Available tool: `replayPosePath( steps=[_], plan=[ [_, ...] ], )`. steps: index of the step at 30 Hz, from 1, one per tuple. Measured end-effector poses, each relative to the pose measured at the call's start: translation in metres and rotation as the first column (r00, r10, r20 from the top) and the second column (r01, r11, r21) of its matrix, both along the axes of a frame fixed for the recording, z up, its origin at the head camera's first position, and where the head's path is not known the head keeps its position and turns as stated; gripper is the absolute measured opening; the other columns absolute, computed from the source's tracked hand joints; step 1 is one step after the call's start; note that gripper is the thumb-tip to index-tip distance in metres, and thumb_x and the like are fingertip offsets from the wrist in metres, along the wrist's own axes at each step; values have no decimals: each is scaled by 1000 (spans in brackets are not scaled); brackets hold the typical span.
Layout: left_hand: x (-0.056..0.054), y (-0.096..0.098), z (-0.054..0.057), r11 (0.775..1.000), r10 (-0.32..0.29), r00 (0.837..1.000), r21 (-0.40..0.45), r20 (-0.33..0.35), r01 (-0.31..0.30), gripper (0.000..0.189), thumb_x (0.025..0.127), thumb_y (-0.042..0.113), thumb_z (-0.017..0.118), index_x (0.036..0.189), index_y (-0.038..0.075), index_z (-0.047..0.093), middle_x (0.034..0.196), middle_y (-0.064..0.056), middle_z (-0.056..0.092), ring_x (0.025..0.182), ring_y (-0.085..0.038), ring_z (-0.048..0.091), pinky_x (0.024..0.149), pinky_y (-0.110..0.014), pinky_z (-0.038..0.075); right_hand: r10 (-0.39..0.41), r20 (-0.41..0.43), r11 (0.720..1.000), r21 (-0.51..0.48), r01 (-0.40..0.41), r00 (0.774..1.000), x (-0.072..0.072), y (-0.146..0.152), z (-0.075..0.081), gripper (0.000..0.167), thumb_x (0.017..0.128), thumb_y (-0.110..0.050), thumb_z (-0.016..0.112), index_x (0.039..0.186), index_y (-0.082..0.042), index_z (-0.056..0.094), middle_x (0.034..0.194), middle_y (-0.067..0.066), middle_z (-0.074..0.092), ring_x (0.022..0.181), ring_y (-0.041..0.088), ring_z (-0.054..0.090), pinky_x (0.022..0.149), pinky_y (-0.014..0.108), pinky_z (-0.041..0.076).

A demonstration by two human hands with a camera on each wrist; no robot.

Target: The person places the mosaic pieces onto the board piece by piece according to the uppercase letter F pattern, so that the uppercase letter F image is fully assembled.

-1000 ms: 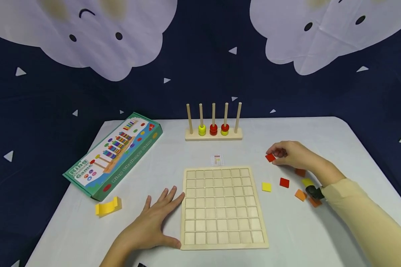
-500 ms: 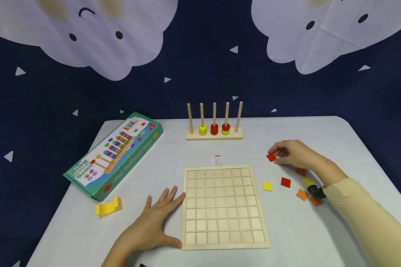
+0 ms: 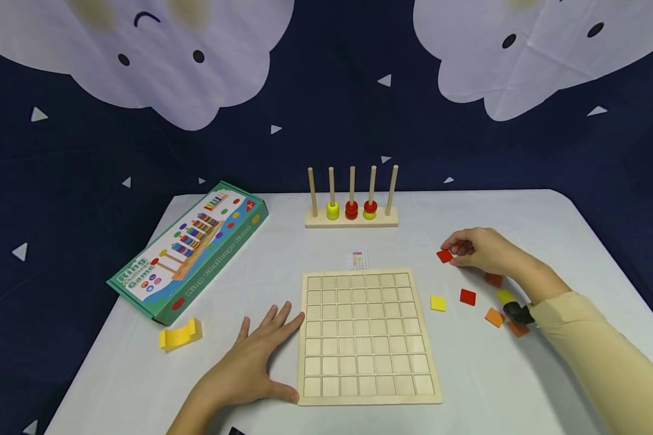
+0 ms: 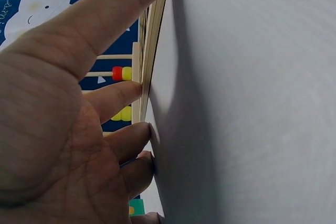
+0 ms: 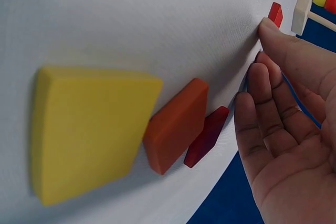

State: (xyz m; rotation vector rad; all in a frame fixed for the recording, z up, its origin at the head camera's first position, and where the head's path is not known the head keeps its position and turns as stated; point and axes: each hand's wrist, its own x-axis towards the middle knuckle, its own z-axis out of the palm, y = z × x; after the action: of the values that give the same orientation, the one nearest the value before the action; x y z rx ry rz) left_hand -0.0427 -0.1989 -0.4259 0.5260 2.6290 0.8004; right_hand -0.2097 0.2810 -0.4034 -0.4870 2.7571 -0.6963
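In the head view, my left hand [image 3: 250, 362] rests on the table with fingers spread, the thumb and index fingertips touching the left edge of a wooden grid board [image 3: 367, 338]. The left wrist view shows these fingertips against the board's side. My right hand [image 3: 484, 249], right of the board, pinches a small red square tile [image 3: 444, 256] between thumb and fingers, low at the table surface. Around that hand lie a second red tile [image 3: 467, 296], a yellow tile [image 3: 438, 303] and several orange and yellow tiles, some partly hidden below the wrist. A large yellow tile [image 5: 94, 135] shows close in the right wrist view.
A wooden peg stand [image 3: 351, 219] with yellow and red rings stands at the back. Before it lies a small printed grid card [image 3: 357, 260]. A green game box [image 3: 190, 248] and a yellow curved block [image 3: 181, 335] are on the left.
The head view has shifted slightly, so everything sits a little further right in it. Both hands keep their poses, the right one still with the red tile.
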Motion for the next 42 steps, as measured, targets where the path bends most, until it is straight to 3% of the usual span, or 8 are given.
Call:
replayPosePath(
  steps=[9, 19, 25, 30, 42],
  plan=[
    [1, -1, 1, 1000, -6, 1000, -6, -4, 6, 129, 60, 60, 99, 169, 30, 36, 180, -6, 24, 168, -40, 16, 124, -84, 2, -3, -21, 1000, 1, 3, 1000, 2, 0, -2, 23, 93, -9, 83, 116, -5, 79, 99, 2, 74, 91, 15, 63, 77, 20, 52],
    [1, -1, 2, 1000, -11, 1000, -20, -5, 11, 129, 61, 61, 98, 169, 30, 36, 180, -6, 24, 168, -40, 16, 123, -85, 2, -25, -26, 998, 50, 26, 999, 7, -4, -2, 29, 96, -15, 82, 120, -2, 77, 98, 3, 73, 90, 19, 61, 84, 36, 55],
    [0, -1, 5, 999, -13, 1000, -30, -2, 13, 129, 62, 64, 97, 169, 30, 36, 180, -7, 24, 168, -41, 17, 123, -85, 3, -28, -34, 999, 23, 29, 999, 16, -11, 4, 32, 95, -19, 82, 121, -2, 76, 103, 4, 75, 92, 18, 64, 87, 39, 57],
    [-1, -2, 6, 999, -13, 1000, -34, -3, 13, 129, 62, 65, 97, 169, 30, 36, 180, -8, 24, 167, -42, 17, 123, -85, 3, 5, -60, 1000, -22, -7, 998, 24, -23, 10, 31, 95, -20, 83, 120, -4, 77, 105, 3, 77, 94, 16, 66, 86, 38, 58],
    [0, -1, 4, 999, -18, 1000, -40, -11, 18, 129, 62, 66, 96, 169, 31, 35, 180, -7, 24, 167, -42, 18, 123, -85, 5, 84, -127, 992, -83, -95, 988, 41, -70, 14, 23, 94, -15, 82, 114, -4, 78, 105, 2, 78, 97, 18, 72, 90, 46, 60]
  ],
)
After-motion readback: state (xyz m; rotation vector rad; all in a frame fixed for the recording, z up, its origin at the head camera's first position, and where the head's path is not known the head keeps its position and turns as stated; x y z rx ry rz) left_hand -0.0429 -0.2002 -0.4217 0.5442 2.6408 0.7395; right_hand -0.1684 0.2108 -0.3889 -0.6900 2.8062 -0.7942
